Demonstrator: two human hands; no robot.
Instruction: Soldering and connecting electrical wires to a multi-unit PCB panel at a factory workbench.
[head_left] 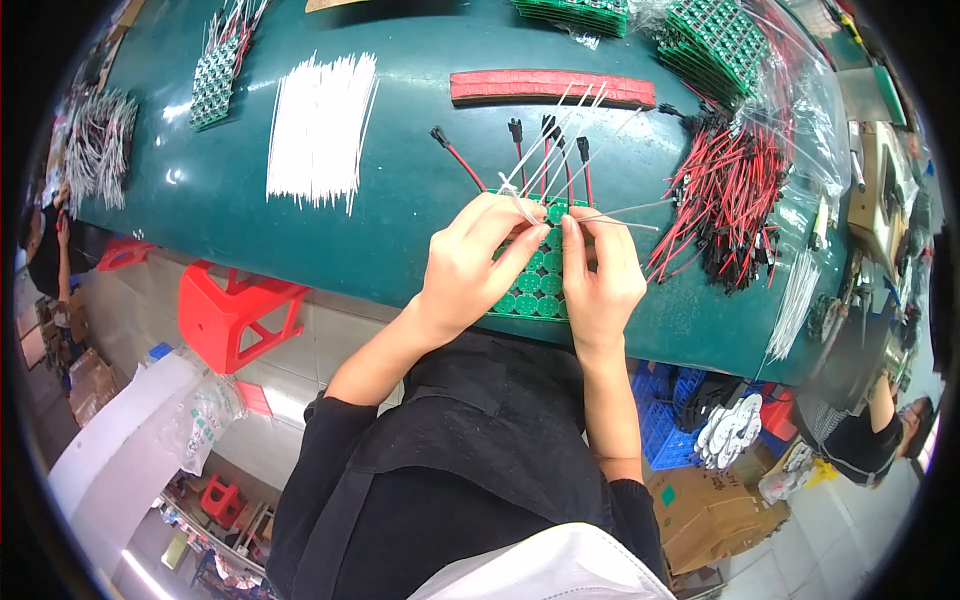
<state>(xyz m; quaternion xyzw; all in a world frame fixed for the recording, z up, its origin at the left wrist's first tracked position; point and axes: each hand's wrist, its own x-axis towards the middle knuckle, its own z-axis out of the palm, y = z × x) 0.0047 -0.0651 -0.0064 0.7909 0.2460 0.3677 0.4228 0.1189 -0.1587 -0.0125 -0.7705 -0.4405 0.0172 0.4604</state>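
Observation:
My left hand point(480, 250) is closed, thumb and fingertips pinched on thin white strands point(512, 190), which could be wires or cable ties. Close beside it, my right hand point(603, 270) pinches more of these strands, which fan out upward and to the right. Beneath both hands lies a green circuit board panel point(538, 285) of small round-edged units. Several red-and-black leads with black connectors point(515, 130) stick out past its far edge. My fingers hide where the strands and leads meet the panel.
Beyond the panel lies a red bar point(550, 88). Loose white strands point(322, 130) are bundled to the left; a red-and-black lead pile point(725, 195) lies right. Stacked green boards point(712, 45) stand at the far right. A red stool point(215, 315) is beside the table point(400, 240); a co-worker point(870, 440) is at right.

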